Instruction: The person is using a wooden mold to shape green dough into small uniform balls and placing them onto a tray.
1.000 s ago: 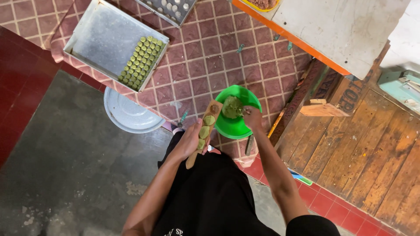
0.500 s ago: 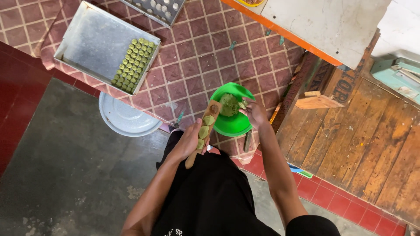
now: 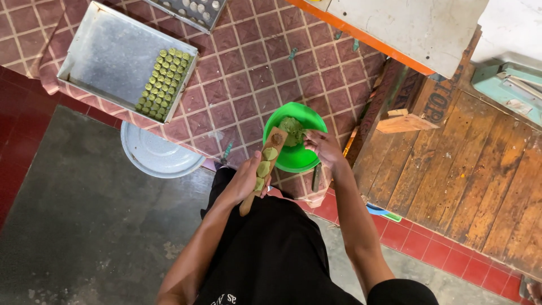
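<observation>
Green dough (image 3: 292, 127) sits heaped in a green plastic bowl (image 3: 305, 158) on the patterned tile floor. The person works over it from above.

Left hand (image 3: 245, 179): closed around the lower end of a wooden mould (image 3: 265, 166), a narrow paddle tilted up toward the bowl. Two of its cavities look packed with green dough; the top one looks brownish and bare, so I judge it unfilled.

Right hand (image 3: 323, 148): fingers curled and pinched at the dough heap, at the bowl's near edge. Whether a piece is already pulled free I cannot tell; the fingertips hide it.

Step in hand, as I read it: taking a portion of dough for the open cavity. To do it well, the pinch should be about the size of the lumps already pressed, so the piece fills the cavity without spilling over its edge. Keeping the paddle's upper end over the bowl seems sound, since crumbs would fall back in. The grip should stay low on the handle, clear of the filled cavities.

Metal tray (image 3: 113, 56), up and to the left, well apart from the bowl: shaped green pieces (image 3: 164, 85) stand in tight rows along its right side, the rest bare. A round pale lid (image 3: 158, 155) lies between tray and person.
</observation>
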